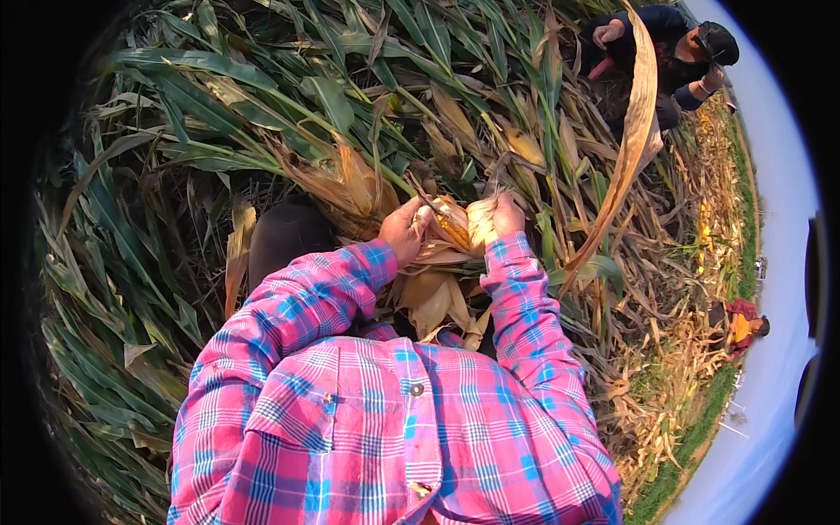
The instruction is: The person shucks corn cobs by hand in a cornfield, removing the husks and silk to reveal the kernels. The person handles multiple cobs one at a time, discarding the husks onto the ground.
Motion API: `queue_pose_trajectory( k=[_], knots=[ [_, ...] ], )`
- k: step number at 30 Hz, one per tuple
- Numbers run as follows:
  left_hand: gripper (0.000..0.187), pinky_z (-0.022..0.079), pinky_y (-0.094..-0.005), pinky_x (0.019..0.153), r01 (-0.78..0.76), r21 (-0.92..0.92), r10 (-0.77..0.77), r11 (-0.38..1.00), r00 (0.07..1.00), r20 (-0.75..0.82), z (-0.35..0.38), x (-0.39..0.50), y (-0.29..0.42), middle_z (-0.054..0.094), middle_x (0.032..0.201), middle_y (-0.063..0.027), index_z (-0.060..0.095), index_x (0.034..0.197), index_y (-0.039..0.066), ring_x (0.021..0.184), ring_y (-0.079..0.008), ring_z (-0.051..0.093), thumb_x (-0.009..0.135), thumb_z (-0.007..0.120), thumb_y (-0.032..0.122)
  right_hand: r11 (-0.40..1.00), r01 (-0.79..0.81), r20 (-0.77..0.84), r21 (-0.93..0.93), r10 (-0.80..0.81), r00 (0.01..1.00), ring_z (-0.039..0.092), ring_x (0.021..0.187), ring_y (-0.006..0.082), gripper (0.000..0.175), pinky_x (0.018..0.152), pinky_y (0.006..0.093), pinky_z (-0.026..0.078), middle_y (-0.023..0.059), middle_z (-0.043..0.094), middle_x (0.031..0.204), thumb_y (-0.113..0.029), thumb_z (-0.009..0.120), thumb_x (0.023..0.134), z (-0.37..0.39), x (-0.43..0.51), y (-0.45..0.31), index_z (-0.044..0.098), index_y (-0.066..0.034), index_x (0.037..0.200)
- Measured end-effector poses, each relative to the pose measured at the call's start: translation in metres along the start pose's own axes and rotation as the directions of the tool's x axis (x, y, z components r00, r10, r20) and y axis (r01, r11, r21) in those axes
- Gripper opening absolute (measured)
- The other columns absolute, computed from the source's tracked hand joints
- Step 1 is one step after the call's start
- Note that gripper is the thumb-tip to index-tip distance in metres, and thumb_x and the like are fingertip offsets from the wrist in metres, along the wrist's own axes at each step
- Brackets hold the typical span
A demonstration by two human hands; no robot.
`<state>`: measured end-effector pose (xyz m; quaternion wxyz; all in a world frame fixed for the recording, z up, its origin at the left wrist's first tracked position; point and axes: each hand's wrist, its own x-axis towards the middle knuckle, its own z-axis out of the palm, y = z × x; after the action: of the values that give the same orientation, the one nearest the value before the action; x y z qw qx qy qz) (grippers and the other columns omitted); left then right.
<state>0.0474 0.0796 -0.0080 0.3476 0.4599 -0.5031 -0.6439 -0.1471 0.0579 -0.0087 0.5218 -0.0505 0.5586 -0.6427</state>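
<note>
Between my hands lies an ear of corn (454, 231), its yellow kernels partly exposed among pale husks. My left hand (403, 230) is at the ear's left side, thumb and fingers closed on a piece of husk. On the right, my right hand (506, 216) grips the pale husk (481, 222) that is folded away from the kernels. Its fingertips are partly hidden. Loose dry husks (430, 302) hang below the ear, close to my shirt. Another husk-covered ear (357, 184) is just beyond my left hand.
Green corn stalks (197, 79) lie thickly at the left and ahead. A long dry leaf (620, 177) arches up on the right. One person (663, 59) is at the upper right, another (741, 328) farther off. Yellow ears (704, 226) lie in the distance.
</note>
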Motion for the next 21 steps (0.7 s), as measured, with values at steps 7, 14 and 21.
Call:
queue_pose_trajectory(
  k=[7, 14, 21],
  knots=[
    [0.019, 0.043, -0.0338, 0.067, -0.006, 0.086, 0.026, 0.996, 0.972, -0.234, 0.020, 0.002, -0.003, 0.059, 0.082, -0.0138, 0.058, 0.090, 0.002, 0.071, -0.0284, 0.053, 0.089, 0.052, 0.020, 0.899, -0.367, 0.422, 0.239, 0.244, 0.873, 0.049, 0.048, 0.0156, 0.019, 0.043, 0.0277, 0.042, 0.0052, 0.048, 0.060, -0.010, 0.046, 0.084, -0.011, -0.024, -0.011, 0.049, -0.0031, 0.066],
    [0.030, 0.041, -0.0261, 0.062, 0.069, -0.302, -0.166, 0.951, 0.936, -0.310, 0.022, 0.032, -0.027, 0.053, 0.072, -0.0022, 0.051, 0.077, 0.005, 0.066, -0.0120, 0.046, 0.094, 0.044, 0.029, 0.996, -0.053, 0.359, -0.074, 0.076, 0.930, 0.052, 0.057, 0.0158, 0.022, 0.054, 0.0291, 0.046, 0.0062, 0.052, 0.068, -0.014, 0.039, 0.090, -0.030, -0.067, -0.002, 0.050, -0.0009, 0.075],
    [0.024, 0.041, -0.0342, 0.065, 0.216, -0.231, -0.285, 0.949, 0.902, -0.325, 0.015, 0.049, -0.031, 0.055, 0.071, -0.0112, 0.058, 0.081, 0.003, 0.067, -0.0222, 0.050, 0.090, 0.047, 0.023, 0.934, 0.004, 0.325, -0.357, 0.120, 0.938, 0.060, 0.071, 0.0189, 0.021, 0.067, 0.0303, 0.051, 0.0108, 0.060, 0.084, -0.018, 0.046, 0.088, -0.077, -0.118, -0.048, 0.052, 0.0020, 0.091]
  ],
)
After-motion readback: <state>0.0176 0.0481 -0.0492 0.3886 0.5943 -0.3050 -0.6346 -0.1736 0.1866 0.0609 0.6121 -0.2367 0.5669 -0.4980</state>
